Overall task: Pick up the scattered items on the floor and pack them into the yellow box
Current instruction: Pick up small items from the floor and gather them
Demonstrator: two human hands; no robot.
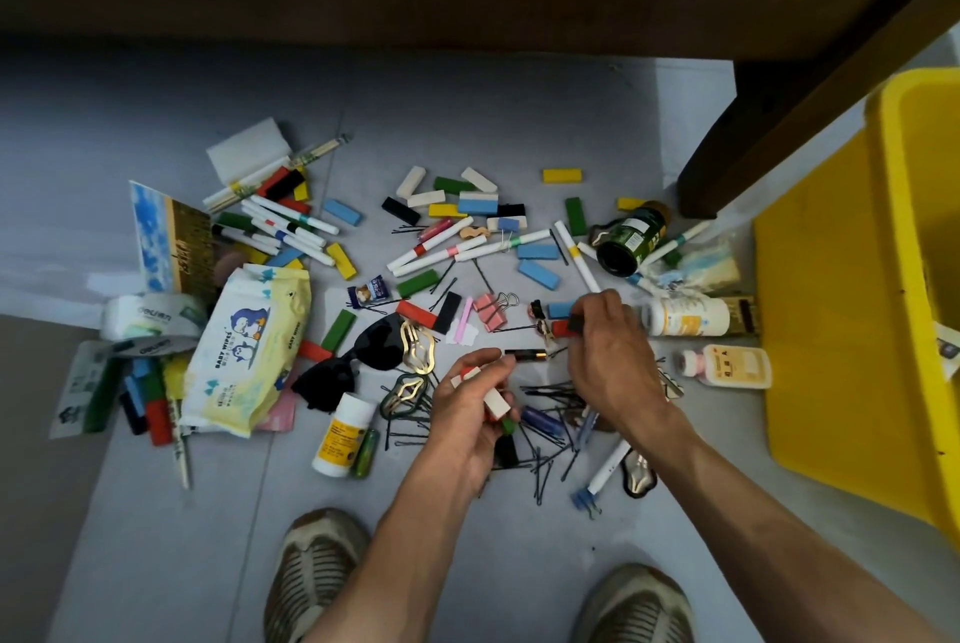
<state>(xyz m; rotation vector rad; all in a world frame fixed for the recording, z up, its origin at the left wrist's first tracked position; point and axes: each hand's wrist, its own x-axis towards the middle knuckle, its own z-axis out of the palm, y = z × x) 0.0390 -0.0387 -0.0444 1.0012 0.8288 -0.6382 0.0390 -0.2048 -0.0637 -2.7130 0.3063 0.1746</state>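
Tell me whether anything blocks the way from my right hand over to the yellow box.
Nothing visible blocks it. The right hand pinches a small block above the clutter, and the yellow box stands open to its right. Only the white bottle and the pink-capped bottle lie low on the floor between.

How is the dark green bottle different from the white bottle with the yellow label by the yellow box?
The dark green bottle is dark and shiny with a gold cap; the white bottle is pale with a yellow label. The green one lies at a slant, farther from the person; the white one lies level, beside the right hand. Both lie on their sides on the floor.
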